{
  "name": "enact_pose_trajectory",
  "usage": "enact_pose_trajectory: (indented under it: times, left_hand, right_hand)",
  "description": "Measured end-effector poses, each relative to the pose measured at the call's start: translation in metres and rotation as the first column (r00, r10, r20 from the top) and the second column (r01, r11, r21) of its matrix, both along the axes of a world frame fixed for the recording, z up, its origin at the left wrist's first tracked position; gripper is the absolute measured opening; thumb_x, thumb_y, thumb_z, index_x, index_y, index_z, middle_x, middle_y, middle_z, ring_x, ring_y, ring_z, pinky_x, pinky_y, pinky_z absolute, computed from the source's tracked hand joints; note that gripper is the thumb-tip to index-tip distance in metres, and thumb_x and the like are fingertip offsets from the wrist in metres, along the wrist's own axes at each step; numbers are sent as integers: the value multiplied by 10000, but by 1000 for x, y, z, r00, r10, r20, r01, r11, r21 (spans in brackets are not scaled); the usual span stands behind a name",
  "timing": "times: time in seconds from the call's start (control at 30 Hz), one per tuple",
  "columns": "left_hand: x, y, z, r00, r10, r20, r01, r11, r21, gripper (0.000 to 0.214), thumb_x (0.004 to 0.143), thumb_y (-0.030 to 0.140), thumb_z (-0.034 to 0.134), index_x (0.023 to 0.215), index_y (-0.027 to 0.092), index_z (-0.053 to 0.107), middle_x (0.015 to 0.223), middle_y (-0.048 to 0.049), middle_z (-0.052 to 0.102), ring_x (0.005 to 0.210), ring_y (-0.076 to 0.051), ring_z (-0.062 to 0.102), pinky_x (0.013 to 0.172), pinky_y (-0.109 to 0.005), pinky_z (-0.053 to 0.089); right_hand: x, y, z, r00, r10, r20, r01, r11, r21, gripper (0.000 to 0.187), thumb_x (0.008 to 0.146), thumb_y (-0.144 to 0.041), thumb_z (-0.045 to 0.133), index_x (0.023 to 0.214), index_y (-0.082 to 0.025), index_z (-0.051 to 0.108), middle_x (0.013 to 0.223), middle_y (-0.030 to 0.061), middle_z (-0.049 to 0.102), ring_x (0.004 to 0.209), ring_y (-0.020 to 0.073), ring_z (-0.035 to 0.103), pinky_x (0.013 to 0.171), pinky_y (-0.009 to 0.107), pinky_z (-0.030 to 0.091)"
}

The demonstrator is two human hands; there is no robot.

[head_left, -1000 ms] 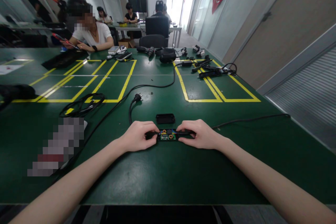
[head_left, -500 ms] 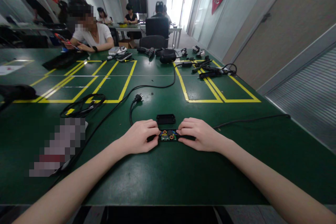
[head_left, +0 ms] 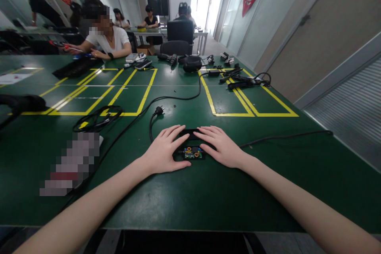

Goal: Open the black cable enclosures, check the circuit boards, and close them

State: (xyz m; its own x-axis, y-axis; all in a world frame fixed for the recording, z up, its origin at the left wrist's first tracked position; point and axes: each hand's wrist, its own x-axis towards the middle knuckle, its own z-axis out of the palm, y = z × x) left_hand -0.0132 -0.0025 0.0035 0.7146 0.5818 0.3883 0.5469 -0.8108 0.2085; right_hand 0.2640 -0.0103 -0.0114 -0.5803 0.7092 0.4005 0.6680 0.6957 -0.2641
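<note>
"Looking at the circuit board (head_left: pixel 193 154), can you tell me how far along it is?"

"About half done, I'd guess. The circuit board lies flat on the green counter (head_left: pixel 193 198), bare on top, so you can see its bright little parts and two rings. The black lid (head_left: pixel 191 131) is off. It lies just past the circuit board, on the far side, with some fingers over it"

"Are the cords in?"

"I can't see the joins. A black cord (head_left: pixel 285 137) runs out to the right of the circuit board, and a black plug (head_left: pixel 159 110) lies past it, to the left"

"What are the hands doing?"

"The left hand (head_left: pixel 162 152) is spread wide, palm down, just left of the circuit board. Its thumb pokes out along the near side, and its other fingers go past the far side. The right hand (head_left: pixel 223 149) is spread too, just right of the circuit board, with its fingers pointing in at the black lid"

"Is anything held?"

"Not that I can see, and I can't tell if any fingertips touch the black lid. Both arms (head_left: pixel 98 198) reach low and slant in, so the hands sit around the circuit board"
</note>
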Motion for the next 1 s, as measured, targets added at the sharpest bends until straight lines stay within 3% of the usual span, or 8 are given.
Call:
enact_pose_trajectory:
  times: [0.13,0.3,0.5,1.0]
  left_hand:
    - [0,0,-6,999,-34,-10,33,998,-61,556,858,467,821,1320,191,684,1563,-202,539,1377,-372,580,1126,-557,506]
    - [0,-1,-4,997,-77,15,77,996,-53,456,866,400,814,1260,192,717,1516,-179,591,1303,-345,643,1091,-528,550]
    - [0,0,-2,989,-127,73,129,992,-12,388,885,347,790,1235,191,731,1528,-183,576,1331,-351,610,1081,-557,556]
    - [1,-1,1,992,-123,39,123,992,13,350,898,373,785,1181,170,753,1482,-185,613,1267,-336,646,1041,-528,579]
  right_hand:
    - [1,0,-2,996,34,-88,-42,996,-81,265,1038,-224,562,1187,-252,778,1331,127,714,1253,301,650,1067,556,525]
    - [-2,-4,3,952,30,-304,-94,976,-198,174,1008,-212,616,1029,-225,788,1223,109,685,1020,217,719,953,421,599]
    - [-3,-6,7,904,-20,-428,-104,959,-264,106,956,-189,673,955,-235,769,1175,87,663,1098,237,694,972,433,605]
    - [-4,-5,8,897,-6,-441,-109,966,-234,143,957,-151,641,916,-226,756,1128,83,674,1053,226,698,955,421,599]
